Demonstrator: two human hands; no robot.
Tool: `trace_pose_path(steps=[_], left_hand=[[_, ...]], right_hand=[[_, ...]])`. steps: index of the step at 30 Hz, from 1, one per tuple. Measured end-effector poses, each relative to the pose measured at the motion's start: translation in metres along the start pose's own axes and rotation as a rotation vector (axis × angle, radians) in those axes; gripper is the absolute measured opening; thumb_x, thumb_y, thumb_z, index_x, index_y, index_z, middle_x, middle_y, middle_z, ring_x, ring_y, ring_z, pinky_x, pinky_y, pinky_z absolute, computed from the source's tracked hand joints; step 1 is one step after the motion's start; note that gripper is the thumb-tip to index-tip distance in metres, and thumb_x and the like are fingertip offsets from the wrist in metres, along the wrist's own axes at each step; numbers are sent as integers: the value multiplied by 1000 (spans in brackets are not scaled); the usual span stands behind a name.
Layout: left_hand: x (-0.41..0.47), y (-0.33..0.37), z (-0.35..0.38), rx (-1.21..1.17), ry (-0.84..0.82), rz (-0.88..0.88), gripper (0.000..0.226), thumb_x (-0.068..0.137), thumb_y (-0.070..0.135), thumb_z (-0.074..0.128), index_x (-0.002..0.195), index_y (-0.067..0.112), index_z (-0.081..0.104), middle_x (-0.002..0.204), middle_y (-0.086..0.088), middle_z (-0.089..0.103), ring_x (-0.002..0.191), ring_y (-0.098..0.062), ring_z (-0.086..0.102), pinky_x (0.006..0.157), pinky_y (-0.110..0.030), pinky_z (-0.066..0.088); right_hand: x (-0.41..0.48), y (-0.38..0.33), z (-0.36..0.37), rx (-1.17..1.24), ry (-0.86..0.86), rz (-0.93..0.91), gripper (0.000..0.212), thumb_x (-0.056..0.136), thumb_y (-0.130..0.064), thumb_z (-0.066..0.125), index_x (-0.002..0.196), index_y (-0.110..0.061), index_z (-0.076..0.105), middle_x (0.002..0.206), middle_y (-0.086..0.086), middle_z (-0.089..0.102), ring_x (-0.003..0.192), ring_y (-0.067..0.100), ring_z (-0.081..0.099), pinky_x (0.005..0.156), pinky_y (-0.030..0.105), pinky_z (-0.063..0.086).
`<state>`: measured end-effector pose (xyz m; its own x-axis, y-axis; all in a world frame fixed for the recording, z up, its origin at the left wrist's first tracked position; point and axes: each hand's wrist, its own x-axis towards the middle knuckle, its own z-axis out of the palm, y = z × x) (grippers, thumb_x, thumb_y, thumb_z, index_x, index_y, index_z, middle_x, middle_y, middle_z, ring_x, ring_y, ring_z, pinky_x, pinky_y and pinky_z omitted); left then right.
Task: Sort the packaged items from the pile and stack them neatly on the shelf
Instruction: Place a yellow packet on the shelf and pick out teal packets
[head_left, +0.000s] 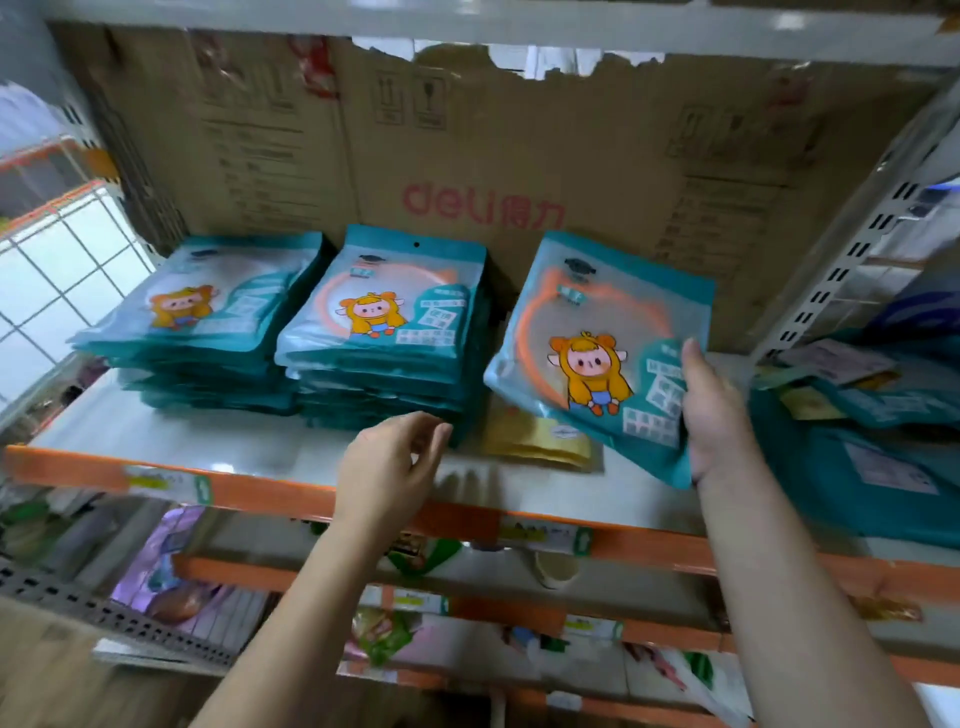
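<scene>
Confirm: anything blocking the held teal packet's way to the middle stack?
Nothing visible. The teal packet in the right hand is just right of the middle stack, whose top is clear. The left hand hovers low at its front; a yellow packet lies underneath.

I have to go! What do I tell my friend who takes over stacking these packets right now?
Right hand grips a teal plastic packet with an orange ring inside, tilted above the grey shelf with the orange edge.
Left hand holds nothing, fingers loosely curled, by the middle stack of teal packets; the left stack stands beside it.
Done: two stacks built.
Left: place the held packet, then sort the jumbled pile of packets at the right. A flat yellow packet lies under the held one.
</scene>
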<state>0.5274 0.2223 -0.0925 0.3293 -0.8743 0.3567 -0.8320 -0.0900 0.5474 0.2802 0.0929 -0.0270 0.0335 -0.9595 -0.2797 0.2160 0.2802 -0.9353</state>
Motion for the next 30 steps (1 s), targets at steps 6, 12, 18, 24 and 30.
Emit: trace_pose_path(steps=[6,12,18,24,30], left_hand=[[-2,-94,-27,176,73,33,46,95,48,42,81,14,70,75,-1,64,71,-25,59,54,-31,40],[-2,-131,-27,188,92,63,42,96,40,39,78,13,65,78,-5,63,73,-30,56,66,-37,42],[-2,-134,-23,292,111,96,42,95,40,38,75,16,66,75,-3,63,72,-30,58,68,-37,44],[-3,-136,-21,298,143,116,40,95,39,40,75,16,67,75,-4,63,70,-29,59,68,-36,43],[-2,-136,-19,300,163,118,39,94,38,41,77,17,69,76,-3,65,71,-27,59,66,-35,42]], right_hand=[[2,-16,113,-60,-163,-95,24,103,-32,45,100,-13,59,91,4,71,77,17,72,60,31,59],[12,-11,186,-257,-241,-132,24,102,-28,48,91,-11,60,88,3,71,75,14,71,68,33,60],[18,-12,205,-492,-218,-113,16,93,-14,62,85,-1,61,75,8,70,58,13,68,55,25,55],[14,-10,210,-770,-203,-175,33,80,-2,71,109,-2,55,104,16,68,82,21,71,69,33,60],[7,-1,217,-818,-53,-320,65,78,-18,81,132,-6,49,88,-8,54,90,17,66,78,35,58]])
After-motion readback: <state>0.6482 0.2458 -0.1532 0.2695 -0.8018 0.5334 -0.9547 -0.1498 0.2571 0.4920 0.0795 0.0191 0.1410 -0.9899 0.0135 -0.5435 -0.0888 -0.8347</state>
